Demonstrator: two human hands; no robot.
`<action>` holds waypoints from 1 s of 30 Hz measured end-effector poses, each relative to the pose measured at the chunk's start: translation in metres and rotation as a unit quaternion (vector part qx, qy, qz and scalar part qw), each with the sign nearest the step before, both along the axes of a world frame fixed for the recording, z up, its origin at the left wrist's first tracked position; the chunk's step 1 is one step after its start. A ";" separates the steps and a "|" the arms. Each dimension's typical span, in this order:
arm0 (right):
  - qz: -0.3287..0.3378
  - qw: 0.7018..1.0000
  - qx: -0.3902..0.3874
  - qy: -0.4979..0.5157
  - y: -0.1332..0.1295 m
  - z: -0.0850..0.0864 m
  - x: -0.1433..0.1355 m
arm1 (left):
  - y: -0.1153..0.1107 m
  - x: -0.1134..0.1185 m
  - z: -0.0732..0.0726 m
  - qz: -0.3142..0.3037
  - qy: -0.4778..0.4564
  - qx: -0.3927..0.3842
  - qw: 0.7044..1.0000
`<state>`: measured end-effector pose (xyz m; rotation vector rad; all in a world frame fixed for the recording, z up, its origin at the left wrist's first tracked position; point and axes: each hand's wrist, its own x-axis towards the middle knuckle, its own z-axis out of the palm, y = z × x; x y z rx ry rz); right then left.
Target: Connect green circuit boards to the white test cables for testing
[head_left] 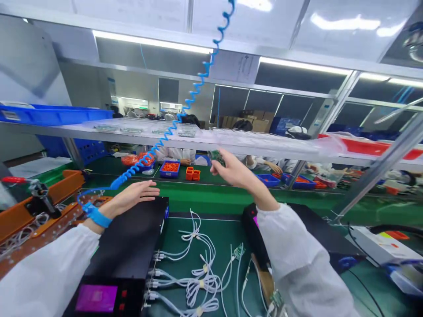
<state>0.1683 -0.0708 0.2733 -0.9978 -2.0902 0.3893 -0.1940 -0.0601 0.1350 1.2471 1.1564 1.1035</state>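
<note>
Raised in front of the shelf edge, my right hand (231,169) pinches a small green circuit board (216,156) between thumb and fingers. My left hand (139,193) hovers over a black box-shaped device (128,233), its fingers stretched out and holding nothing. Around the left wrist is a blue wrist strap (97,215) joined to a blue coiled cord (188,103). White cables (201,281) run from the device's side across the green mat. One circuit board (239,251) lies at a cable end, and another circuit board (276,299) sits near my right sleeve.
Above the bench runs a shelf (198,143) with several boards and a blue tray (56,115). A second black device (317,229) stands at right. Orange fixtures (62,189) with a red-handled clamp (41,193) are at left. Beyond, people work near blue bins (170,174).
</note>
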 end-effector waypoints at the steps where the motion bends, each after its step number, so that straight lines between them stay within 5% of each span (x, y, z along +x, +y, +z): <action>1: 0.004 0.999 0.030 -0.044 0.013 0.023 -0.007 | 0.011 -0.011 0.004 -0.005 -0.013 -0.024 1.000; 4: -0.033 0.981 0.063 -0.182 0.062 0.090 -0.027 | 0.042 -0.035 0.002 0.005 -0.001 -0.085 0.996; 7: -0.056 0.967 0.025 -0.245 0.121 0.146 -0.045 | 0.064 -0.049 -0.014 0.028 0.015 -0.133 0.991; 12: -0.112 0.952 -0.001 -0.286 0.224 0.195 -0.087 | 0.073 -0.047 -0.051 0.014 0.080 -0.166 0.983; 16: -0.170 0.942 -0.033 -0.287 0.296 0.201 -0.132 | 0.077 -0.029 -0.074 0.022 0.135 -0.139 0.981; 21: -0.188 0.945 -0.016 -0.268 0.363 0.180 -0.178 | 0.074 -0.018 -0.097 0.030 0.168 -0.076 0.982; 26: -0.189 0.947 -0.022 -0.259 0.406 0.155 -0.205 | 0.059 -0.013 -0.113 0.046 0.295 -0.017 0.954; 30: -0.153 0.948 -0.045 -0.276 0.426 0.142 -0.221 | 0.052 -0.008 -0.113 0.039 0.342 -0.004 0.939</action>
